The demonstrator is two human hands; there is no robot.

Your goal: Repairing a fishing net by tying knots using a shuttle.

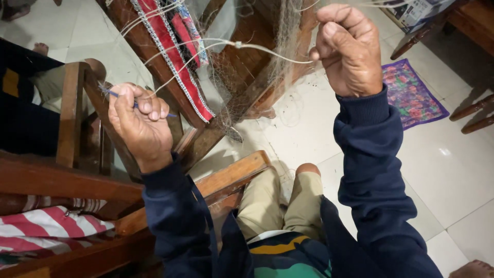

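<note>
My left hand (pixel 139 121) is closed around a thin blue needle-like tool (pixel 110 93) and white cord. My right hand (pixel 350 49) is raised higher, fist closed, pinching the same white cord (pixel 257 47), which runs taut between both hands with a knot near its middle. A fine, pale fishing net (pixel 288 31) hangs from the cord near my right hand and drapes down over a wooden chair. Both arms wear dark blue sleeves. My knees in khaki shorts (pixel 280 201) show below.
A wooden chair (pixel 242 77) with a red patterned cloth (pixel 170 46) stands ahead. Wooden armrests (pixel 72 180) and a red-and-white striped cushion (pixel 46 226) lie at left. A purple floral mat (pixel 411 95) lies on the white tile floor. Another person's leg shows at far left.
</note>
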